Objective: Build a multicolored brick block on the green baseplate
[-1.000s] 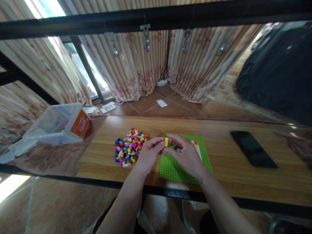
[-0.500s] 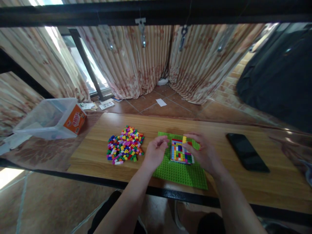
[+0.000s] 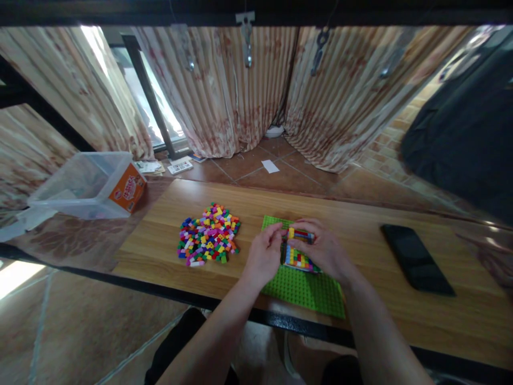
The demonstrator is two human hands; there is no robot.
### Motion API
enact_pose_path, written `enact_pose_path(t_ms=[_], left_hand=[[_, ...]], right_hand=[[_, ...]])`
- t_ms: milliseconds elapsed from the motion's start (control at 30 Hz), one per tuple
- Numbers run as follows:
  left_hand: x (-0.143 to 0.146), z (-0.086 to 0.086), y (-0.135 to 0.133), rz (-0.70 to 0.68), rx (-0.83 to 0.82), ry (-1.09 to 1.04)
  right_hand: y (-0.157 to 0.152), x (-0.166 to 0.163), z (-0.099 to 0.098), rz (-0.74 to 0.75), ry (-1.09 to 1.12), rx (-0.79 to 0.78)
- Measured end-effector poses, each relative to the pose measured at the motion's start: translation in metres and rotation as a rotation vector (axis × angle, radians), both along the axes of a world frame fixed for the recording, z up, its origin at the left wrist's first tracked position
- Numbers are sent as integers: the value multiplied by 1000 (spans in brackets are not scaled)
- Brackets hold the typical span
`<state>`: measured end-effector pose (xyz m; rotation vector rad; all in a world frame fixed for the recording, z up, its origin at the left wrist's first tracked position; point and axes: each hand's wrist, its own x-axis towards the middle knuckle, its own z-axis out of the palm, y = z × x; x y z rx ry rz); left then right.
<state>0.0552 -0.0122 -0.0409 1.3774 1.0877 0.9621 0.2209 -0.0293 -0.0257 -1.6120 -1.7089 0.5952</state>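
Over the green board [image 3: 304, 294], my right grip [image 3: 326, 252] is pinching the yellow brick [image 3: 291, 233], which is now sitting nearer the block panel [image 3: 298, 259]'s far left corner than before, apparently lining up there. My left grip [image 3: 264, 254] is hovering alongside; its hold I cannot tell.

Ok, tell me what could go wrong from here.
The yellow toy brick at the fingertips of the right hand is small, so it might slip onto the multicoloured brick build. The loose brick pile lies to the left of the left hand, so a leftward sweep could scatter it.
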Motion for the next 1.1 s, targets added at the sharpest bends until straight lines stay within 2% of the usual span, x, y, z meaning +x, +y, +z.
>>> enact_pose_path(t_ms=[133, 267, 500, 767, 1100], left_hand=[[1, -2, -3, -1, 53, 44], [0, 6, -7, 5, 90, 92], [-1, 20, -15, -25, 149, 206], [-1, 24, -20, -49, 217, 291], [0, 22, -25, -88, 323, 356]], right_hand=[[2, 2, -2, 30, 42, -81], [3, 2, -3, 19, 67, -156], [3, 3, 2, 18, 65, -175], [4, 6, -1, 32, 107, -191], [4, 1, 8, 23, 66, -201]])
